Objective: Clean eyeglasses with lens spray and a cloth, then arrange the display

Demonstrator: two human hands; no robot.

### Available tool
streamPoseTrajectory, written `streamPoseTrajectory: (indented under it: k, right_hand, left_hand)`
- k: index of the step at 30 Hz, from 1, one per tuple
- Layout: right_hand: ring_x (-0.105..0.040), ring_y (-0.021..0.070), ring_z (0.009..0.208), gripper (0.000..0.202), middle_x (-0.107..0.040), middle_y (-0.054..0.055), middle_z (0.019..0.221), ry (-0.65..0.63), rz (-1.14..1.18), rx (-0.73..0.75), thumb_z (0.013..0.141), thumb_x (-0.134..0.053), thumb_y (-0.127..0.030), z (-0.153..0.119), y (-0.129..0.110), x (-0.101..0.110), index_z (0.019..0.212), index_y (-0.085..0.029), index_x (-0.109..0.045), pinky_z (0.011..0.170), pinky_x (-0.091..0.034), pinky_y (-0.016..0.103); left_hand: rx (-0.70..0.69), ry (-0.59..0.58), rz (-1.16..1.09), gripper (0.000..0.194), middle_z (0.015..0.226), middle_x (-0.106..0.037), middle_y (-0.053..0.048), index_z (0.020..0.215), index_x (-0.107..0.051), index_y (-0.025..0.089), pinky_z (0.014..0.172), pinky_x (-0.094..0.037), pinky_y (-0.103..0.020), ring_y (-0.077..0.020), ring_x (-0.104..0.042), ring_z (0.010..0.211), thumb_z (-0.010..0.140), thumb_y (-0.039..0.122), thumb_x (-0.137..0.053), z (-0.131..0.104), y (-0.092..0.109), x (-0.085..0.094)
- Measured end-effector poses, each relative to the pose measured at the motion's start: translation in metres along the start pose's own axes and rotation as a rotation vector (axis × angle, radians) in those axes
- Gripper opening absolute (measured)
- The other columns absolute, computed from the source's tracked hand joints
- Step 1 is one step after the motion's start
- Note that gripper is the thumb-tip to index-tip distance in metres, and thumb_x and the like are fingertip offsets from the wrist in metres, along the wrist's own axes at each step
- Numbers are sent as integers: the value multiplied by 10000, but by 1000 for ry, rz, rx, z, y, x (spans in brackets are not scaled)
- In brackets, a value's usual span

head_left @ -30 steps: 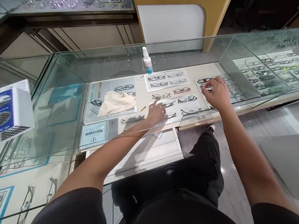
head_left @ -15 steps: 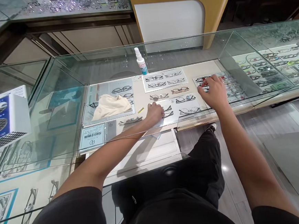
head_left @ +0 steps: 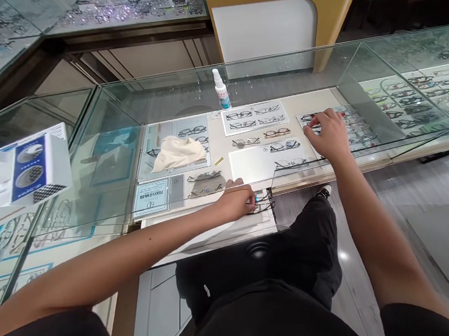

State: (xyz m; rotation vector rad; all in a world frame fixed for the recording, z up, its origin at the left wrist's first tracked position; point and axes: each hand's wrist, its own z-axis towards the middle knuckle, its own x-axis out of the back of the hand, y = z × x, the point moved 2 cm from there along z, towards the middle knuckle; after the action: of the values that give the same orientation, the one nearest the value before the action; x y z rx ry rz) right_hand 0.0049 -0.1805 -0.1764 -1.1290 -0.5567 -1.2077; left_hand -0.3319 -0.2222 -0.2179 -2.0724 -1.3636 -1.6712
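My left hand (head_left: 238, 202) is closed around folded eyeglasses (head_left: 265, 202), whose dark temples stick out to the right above the white drawer at the case's front. Whether it is one pair or more I cannot tell. To its left lie two pairs of glasses (head_left: 206, 190) on the case floor. Just beyond my hand is a white display card (head_left: 248, 167), with two pairs at its right side. My right hand (head_left: 329, 134) is at the case's right, over a card of frames (head_left: 356, 121), thumb and fingers curled together; anything between them is hidden.
A cream cloth (head_left: 178, 152) covers part of a display card at left. A white spray bottle (head_left: 222, 89) stands at the back. Glass panels (head_left: 118, 106) enclose the case. A blue and white box (head_left: 39, 164) sits on the left. The white drawer (head_left: 210, 236) is pulled out before me.
My left hand has drawn back toward me from the white card, bringing eyeglasses from its left side over the drawer. My right hand keeps nearly the same pose; the view has shifted slightly.
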Motion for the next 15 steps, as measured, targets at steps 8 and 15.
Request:
streamPoseTrajectory:
  k: [8,15]
  right_hand:
    - [-617,417,1131,136,-680,155,1147,54,6,46,967,-630,-387,1,5,-4,935,-256,-618,1032,-522,637]
    - [-615,432,1144,151,-691,167,1158,50,17,38,963,-629,-402,0,5,-4,921,-258,-622,1008,-527,633]
  left_hand:
    - [-33,-97,-198,160,1059,-827,-31,810,-765,249,1096,-443,-511,-325,-651,1149,941,325,-817,-48,46,37]
    - [-82,26,-198,219,1117,-812,-21,857,-804,297,1052,-490,-498,-320,-633,1175,1001,456,-760,-73,69,97]
